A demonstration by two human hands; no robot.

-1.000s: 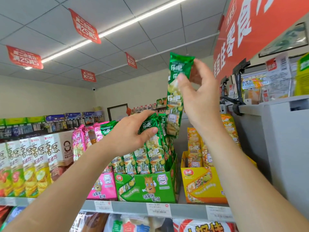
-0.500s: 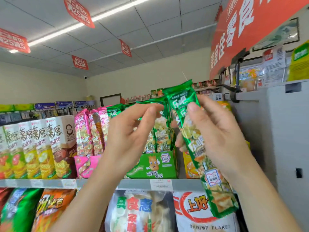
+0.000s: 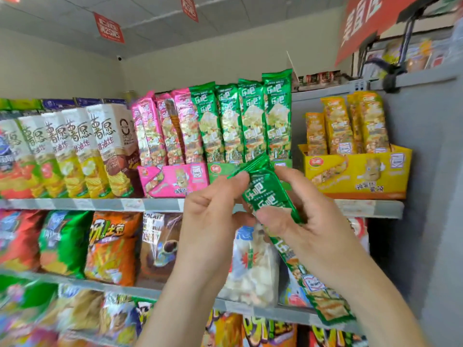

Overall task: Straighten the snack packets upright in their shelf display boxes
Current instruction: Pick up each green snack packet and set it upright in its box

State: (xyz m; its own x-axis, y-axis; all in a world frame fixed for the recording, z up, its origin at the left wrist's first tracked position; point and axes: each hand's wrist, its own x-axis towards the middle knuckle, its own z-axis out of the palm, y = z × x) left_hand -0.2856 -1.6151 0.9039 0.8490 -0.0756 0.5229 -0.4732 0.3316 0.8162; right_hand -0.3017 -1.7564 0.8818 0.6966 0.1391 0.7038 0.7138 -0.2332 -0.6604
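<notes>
A long green snack packet (image 3: 269,194) hangs tilted in front of the shelf, its lower end down at the right. My right hand (image 3: 298,221) grips its middle, and my left hand (image 3: 215,214) pinches its top corner. Behind them stands the green display box (image 3: 220,171) with several green packets (image 3: 240,121) upright in it. A pink display box (image 3: 172,180) with upright pink packets (image 3: 165,128) is to its left. A yellow display box (image 3: 355,171) with orange-yellow packets (image 3: 348,123) is to its right.
Tall white chip cartons (image 3: 75,151) line the top shelf at the left. Large snack bags (image 3: 112,246) fill the shelves below. A grey cabinet wall (image 3: 431,196) bounds the shelf at the right. Red signs (image 3: 109,28) hang from the ceiling.
Both hands have come down in front of the shelf with the green packet. My left hand, earlier on the boxed packets, now pinches the held packet's top. The camera has tilted down.
</notes>
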